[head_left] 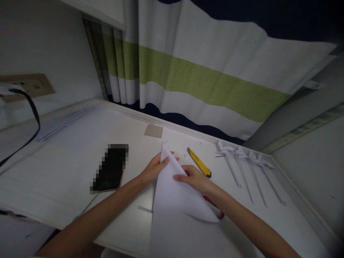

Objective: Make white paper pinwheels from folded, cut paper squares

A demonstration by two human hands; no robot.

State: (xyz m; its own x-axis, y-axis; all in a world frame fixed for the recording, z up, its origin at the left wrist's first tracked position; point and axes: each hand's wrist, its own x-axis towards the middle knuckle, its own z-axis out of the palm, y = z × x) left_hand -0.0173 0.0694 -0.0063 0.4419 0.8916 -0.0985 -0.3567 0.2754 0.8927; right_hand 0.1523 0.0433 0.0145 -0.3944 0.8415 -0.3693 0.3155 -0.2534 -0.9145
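A white sheet of paper [177, 193] lies folded into a triangle on the white desk [67, 172], its point raised toward the curtain. My left hand [154, 168] pinches the sheet's left edge near the tip. My right hand [195, 178] grips the right side, thumb and fingers closed on the fold. Under my right wrist something red [215, 208] shows, mostly hidden by the paper and arm.
A yellow utility knife [199, 162] lies just beyond my right hand. Several white paper pinwheels on sticks [247, 161] lie at the right. A dark phone [110, 167] rests at the left. A black cable [32, 114] hangs by the wall socket; a striped curtain [204, 79] hangs behind.
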